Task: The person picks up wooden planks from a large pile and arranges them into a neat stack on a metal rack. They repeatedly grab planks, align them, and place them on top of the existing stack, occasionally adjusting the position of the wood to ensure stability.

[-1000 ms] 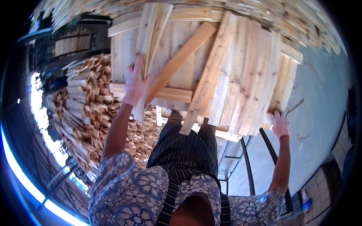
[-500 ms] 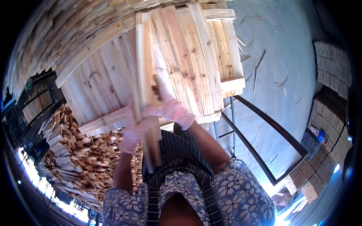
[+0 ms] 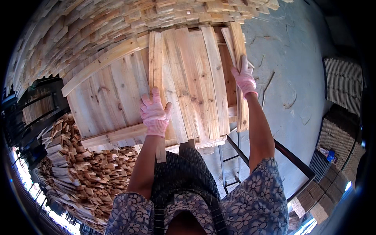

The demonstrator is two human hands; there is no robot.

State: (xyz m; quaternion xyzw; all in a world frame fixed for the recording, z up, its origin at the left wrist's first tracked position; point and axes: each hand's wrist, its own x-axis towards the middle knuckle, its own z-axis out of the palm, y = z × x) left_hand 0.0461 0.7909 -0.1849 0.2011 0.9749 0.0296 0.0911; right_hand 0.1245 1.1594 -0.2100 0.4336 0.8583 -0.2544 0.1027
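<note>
My left hand (image 3: 155, 113), in a pink-and-white knit glove, rests with fingers spread on a narrow plank (image 3: 155, 58) lying across the wooden panel (image 3: 113, 86). My right hand (image 3: 245, 81), gloved alike, grips a loose plank (image 3: 240, 105) at the panel's right end, thumb on its left side. A thinner strip (image 3: 228, 43) lies slanted against that plank's far part. Several pale, knotty boards (image 3: 196, 78) lie side by side between my hands. A darker gap shows just left of the gripped plank.
A high stack of wood pieces (image 3: 129, 17) borders the far side. Cut offcuts (image 3: 94, 176) are heaped at lower left. A black metal frame (image 3: 293, 164) juts out at right above the grey floor (image 3: 290, 70). Bundled slats (image 3: 342, 86) stand along the right.
My hands, together near the panel's middle with a plank, have moved apart. The left now lies flat on a plank; the right has reached the right end and holds a plank there.
</note>
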